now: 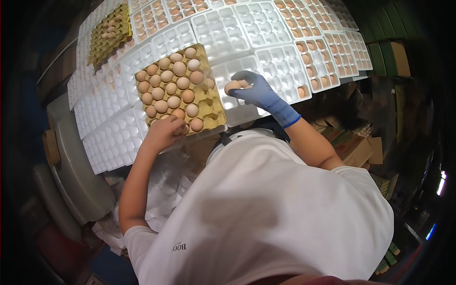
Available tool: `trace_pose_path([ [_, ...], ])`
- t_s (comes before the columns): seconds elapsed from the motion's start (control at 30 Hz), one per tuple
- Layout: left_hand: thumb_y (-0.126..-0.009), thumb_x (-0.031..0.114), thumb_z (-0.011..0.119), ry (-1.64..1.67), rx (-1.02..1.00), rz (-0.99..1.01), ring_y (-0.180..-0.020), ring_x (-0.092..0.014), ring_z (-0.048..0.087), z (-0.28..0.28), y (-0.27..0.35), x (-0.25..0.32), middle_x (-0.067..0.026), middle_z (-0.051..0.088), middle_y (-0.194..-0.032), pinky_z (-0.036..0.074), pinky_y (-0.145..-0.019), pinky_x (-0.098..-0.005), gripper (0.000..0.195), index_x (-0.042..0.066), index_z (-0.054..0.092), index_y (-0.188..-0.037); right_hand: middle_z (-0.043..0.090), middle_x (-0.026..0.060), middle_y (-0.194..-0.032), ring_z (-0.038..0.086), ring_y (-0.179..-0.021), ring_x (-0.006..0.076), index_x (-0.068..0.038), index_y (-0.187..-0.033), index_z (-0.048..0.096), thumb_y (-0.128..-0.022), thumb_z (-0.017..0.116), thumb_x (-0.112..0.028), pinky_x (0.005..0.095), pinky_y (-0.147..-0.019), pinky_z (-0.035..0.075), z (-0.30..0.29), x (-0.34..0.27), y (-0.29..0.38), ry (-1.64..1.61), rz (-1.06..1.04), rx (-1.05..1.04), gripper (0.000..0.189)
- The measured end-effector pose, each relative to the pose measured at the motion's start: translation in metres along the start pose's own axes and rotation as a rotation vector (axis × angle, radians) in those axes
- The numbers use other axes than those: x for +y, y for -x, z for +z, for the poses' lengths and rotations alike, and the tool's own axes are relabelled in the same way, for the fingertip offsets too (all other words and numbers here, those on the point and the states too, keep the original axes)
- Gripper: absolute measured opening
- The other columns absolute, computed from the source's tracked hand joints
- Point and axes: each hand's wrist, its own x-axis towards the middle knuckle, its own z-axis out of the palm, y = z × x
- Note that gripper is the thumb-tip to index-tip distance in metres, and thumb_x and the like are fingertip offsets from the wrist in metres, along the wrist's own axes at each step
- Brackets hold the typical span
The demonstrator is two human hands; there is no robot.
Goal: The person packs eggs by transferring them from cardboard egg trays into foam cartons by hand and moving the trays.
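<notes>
A yellowish egg tray (210,114) lies before me, with brown and pale eggs (180,69) in many of its cups. Several cups along its right side hold no egg. My left hand (167,132), bare, reaches over the tray's front edge with its fingers curled down among the eggs; it hides whether one is gripped. On my right hand (254,89) is a blue knit glove. Its thumb and fingers close around light brown eggs (233,87), at least two, above a clear plastic egg tray (237,111) beside the yellowish one.
Clear plastic trays (263,23) cover the table, some bare and others filled with eggs (317,64). Another yellowish tray (107,39) with a few eggs rests at the far left. Cardboard boxes (356,148) stand right of me, a grey bin-like object (76,156) to the left.
</notes>
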Motion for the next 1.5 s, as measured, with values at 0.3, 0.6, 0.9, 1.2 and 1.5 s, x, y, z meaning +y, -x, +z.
trace_pose_path([
  [0.3, -0.080, 0.006, 0.082, 0.763, 0.346, -0.406, -0.078, -0.021, 0.069, 0.037, 0.044, -0.019, -0.0112, 0.067, -0.106, 0.060, -0.066, -0.0338, 0.035, 0.011, 0.053, -0.100, 0.065, 0.0053, -0.105, 0.066, -0.083, 0.0142, -0.011, -0.127, 0.062, -0.092, 0.075, -0.023, 0.0284, -0.067, 0.056, -0.111, 0.068, 0.092, -0.535, 0.352, 0.309, 0.039],
  [0.6, -0.100, 0.023, 0.067, 2.384, 0.758, -0.253, -0.078, -0.014, 0.058, 0.115, -0.005, 0.106, -0.0013, 0.060, -0.108, 0.052, -0.064, -0.0367, 0.039, 0.020, 0.048, -0.134, 0.064, 0.0075, -0.120, 0.062, -0.111, 0.0187, -0.015, -0.133, 0.059, -0.090, 0.076, -0.018, 0.0313, -0.077, 0.056, -0.182, 0.130, 0.147, -0.598, 0.339, 0.419, 0.047],
  [0.9, -0.101, 0.017, 0.064, 2.199, 0.824, -0.373, -0.074, -0.016, 0.061, 0.116, -0.096, 0.177, -0.0058, 0.061, -0.102, 0.056, -0.060, -0.0376, 0.026, 0.017, 0.048, -0.122, 0.069, 0.0127, -0.110, 0.067, -0.091, 0.0264, -0.006, -0.115, 0.069, -0.074, 0.087, -0.031, 0.0376, -0.087, 0.056, -0.292, 0.133, 0.056, 0.855, -0.140, 0.771, 0.051],
  [1.2, -0.100, 0.016, 0.065, 2.097, 0.979, -0.448, -0.072, -0.016, 0.062, 0.134, -0.100, 0.218, -0.0068, 0.062, -0.100, 0.056, -0.058, -0.0373, 0.026, 0.019, 0.049, -0.120, 0.057, 0.0153, -0.122, 0.067, -0.104, 0.0326, -0.022, -0.117, 0.068, -0.078, 0.076, -0.032, 0.0446, -0.083, 0.058, -0.332, 0.105, 0.014, 1.225, -0.173, 0.290, 0.041],
  [1.5, -0.102, 0.017, 0.063, 2.136, 1.153, -0.635, -0.069, -0.015, 0.061, 0.160, -0.132, 0.257, -0.0032, 0.060, -0.092, 0.055, -0.059, -0.0366, 0.022, 0.018, 0.048, -0.119, 0.056, 0.0135, -0.127, 0.069, -0.101, 0.0306, -0.023, -0.122, 0.065, -0.082, 0.075, -0.030, 0.0434, -0.082, 0.058, -0.357, 0.086, -0.022, 1.357, -0.262, -0.030, 0.041],
])
